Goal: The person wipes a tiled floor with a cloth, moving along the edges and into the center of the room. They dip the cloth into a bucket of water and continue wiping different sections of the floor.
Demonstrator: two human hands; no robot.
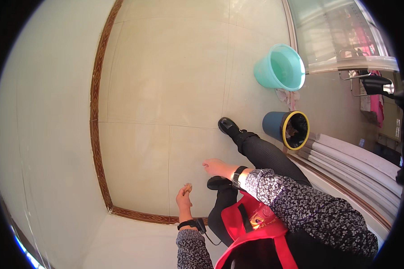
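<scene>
Between the fingertips of my left hand (pixel 183 199) is a small, crumpled light-brown piece (pixel 188 187); what it is made of I cannot make out. This hand is over the cream floor tiles near the corner of the patterned brown border. My right hand (pixel 216 167) hangs above the floor by my black shoe (pixel 218 182), its fingers curled in. Nothing shows in it, though its palm is turned from view. Both wrists wear black straps, and a cable runs from the left one.
A blue waste bin (pixel 273 125) with a yellow rim and black liner stands to the right. Beyond it are a pinkish cloth (pixel 287 97) on the floor and a turquoise bucket (pixel 264 72). White rolled or folded panels (pixel 353 168) lie along the right. Walls rise at left and bottom.
</scene>
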